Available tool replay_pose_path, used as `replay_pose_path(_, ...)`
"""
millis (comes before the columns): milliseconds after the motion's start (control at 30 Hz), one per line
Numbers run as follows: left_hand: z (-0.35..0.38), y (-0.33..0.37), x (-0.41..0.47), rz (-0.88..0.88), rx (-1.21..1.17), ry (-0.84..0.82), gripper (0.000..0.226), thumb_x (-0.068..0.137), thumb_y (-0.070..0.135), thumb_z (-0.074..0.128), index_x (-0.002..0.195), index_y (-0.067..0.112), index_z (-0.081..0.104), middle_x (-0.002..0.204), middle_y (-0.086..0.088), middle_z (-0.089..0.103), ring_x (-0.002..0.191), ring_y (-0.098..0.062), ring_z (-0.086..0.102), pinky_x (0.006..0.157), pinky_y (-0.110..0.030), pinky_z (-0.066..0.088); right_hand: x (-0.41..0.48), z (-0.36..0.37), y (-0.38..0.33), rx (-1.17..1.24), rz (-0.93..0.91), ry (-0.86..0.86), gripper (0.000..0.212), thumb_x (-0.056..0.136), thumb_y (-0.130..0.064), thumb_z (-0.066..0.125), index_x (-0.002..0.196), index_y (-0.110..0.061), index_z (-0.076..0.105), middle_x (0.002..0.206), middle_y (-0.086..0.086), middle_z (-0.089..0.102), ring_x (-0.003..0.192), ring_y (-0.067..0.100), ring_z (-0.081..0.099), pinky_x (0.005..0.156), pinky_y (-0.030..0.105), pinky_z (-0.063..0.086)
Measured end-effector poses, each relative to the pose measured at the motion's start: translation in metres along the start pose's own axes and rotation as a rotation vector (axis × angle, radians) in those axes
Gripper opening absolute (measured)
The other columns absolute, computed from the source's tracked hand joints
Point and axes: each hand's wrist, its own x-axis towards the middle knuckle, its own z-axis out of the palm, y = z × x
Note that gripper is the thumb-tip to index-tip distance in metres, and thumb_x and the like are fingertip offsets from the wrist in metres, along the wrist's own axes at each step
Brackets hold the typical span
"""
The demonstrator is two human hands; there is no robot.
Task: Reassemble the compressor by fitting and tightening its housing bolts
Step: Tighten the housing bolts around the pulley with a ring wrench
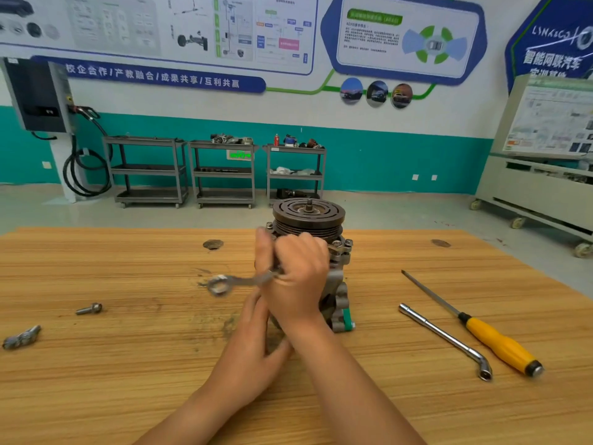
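On the striped wood-grain tabletop (96,380), nearest on the right, lie a yellow-handled screwdriver (500,345) and a steel L-shaped socket wrench (449,338). A loose flanged bolt (90,308) lies well off to the left.

At the centre, the left hand (253,329) sits low against the base of the compressor (337,284). Its fingers run up behind the other hand, so I cannot tell whether its grip is spread or curled.

Just beyond it, the right hand (295,271) has its grip curled tight round the shank of a ring spanner (221,284). The spanner's long axis runs nearly level, leftward from the fist. Its free ring end is blurred, and its working end is hidden under the fingers, presumably on a housing bolt. Any swing would pivot about that hidden bolt, so the right hand looks best placed to make it.

The compressor stands upright in mid-tabletop. It is grey cast metal, topped by a dark grooved pulley (308,216), with bright hex bolt heads (337,244) on its flange.
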Motion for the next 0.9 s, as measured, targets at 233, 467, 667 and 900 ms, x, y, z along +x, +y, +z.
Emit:
replay_pose_path(233, -0.002, -0.007, -0.002, -0.075, 0.053, -0.044, 0.068, 0.087, 0.025, 0.060, 0.127, 0.051, 0.012, 0.146, 0.018, 0.018, 0.131, 0.010, 0.018, 0.097, 0.004, 0.011, 0.027, -0.016, -0.007, 0.268, 0.081, 0.088, 0.044, 0.086, -0.016, 0.051, 0.042, -0.019, 0.045, 0.037, -0.009, 0.038, 0.037, 0.004, 0.031, 0.042, 0.018, 0.027)
replay_pose_path(467, 0.000, -0.006, -0.004, -0.122, 0.067, -0.099, 0.066, 0.090, 0.038, 0.055, 0.120, 0.060, 0.001, 0.136, 0.035, 0.006, 0.127, 0.015, 0.011, 0.095, 0.004, 0.005, 0.096, -0.089, 0.036, 1.190, 0.707, 0.239, 0.064, 0.100, -0.030, 0.029, 0.036, -0.023, 0.032, 0.034, -0.011, 0.020, 0.036, 0.009, 0.008, 0.042, 0.017, 0.016)
replay_pose_path(667, -0.001, -0.007, -0.004, -0.127, 0.058, -0.117, 0.066, 0.090, 0.040, 0.054, 0.121, 0.060, -0.001, 0.137, 0.038, 0.002, 0.131, 0.014, 0.009, 0.103, -0.005, 0.009, 0.083, -0.073, 0.082, 1.269, 1.086, 0.188, 0.068, 0.099, -0.032, 0.027, 0.033, -0.020, 0.029, 0.031, -0.008, 0.019, 0.039, 0.013, 0.003, 0.039, 0.017, 0.014)
replay_pose_path(900, -0.001, -0.005, -0.005, -0.094, 0.061, -0.126, 0.068, 0.089, 0.036, 0.056, 0.120, 0.064, 0.003, 0.133, 0.049, -0.015, 0.120, 0.033, -0.003, 0.088, 0.011, 0.002, 0.074, -0.080, 0.091, 1.241, 1.161, 0.253, 0.065, 0.098, -0.028, 0.029, 0.034, -0.021, 0.027, 0.033, -0.007, 0.018, 0.030, 0.009, 0.015, 0.039, 0.017, 0.018)
